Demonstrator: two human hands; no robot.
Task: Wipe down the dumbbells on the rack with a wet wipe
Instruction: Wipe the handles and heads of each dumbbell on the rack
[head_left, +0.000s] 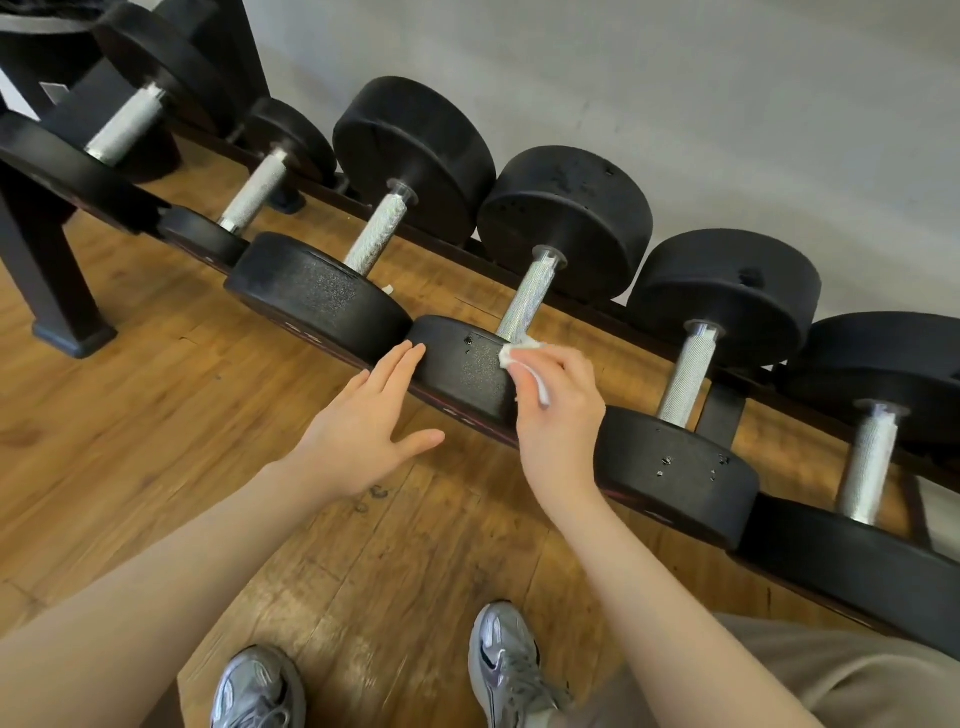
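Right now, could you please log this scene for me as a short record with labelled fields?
setting: dumbbell rack on a wooden floor, by a pale wall
wet wipe: white, bunched, pressed on the near head beside the handle
dumbbell being wiped: black heads, knurled metal handle
right hand: grips the wipe
left hand: fingers straight, fingertips at the same head's left edge

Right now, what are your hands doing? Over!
Right hand pinching wet wipe against dumbbell head. Left hand open, fingers touching same head. Nothing in the way.
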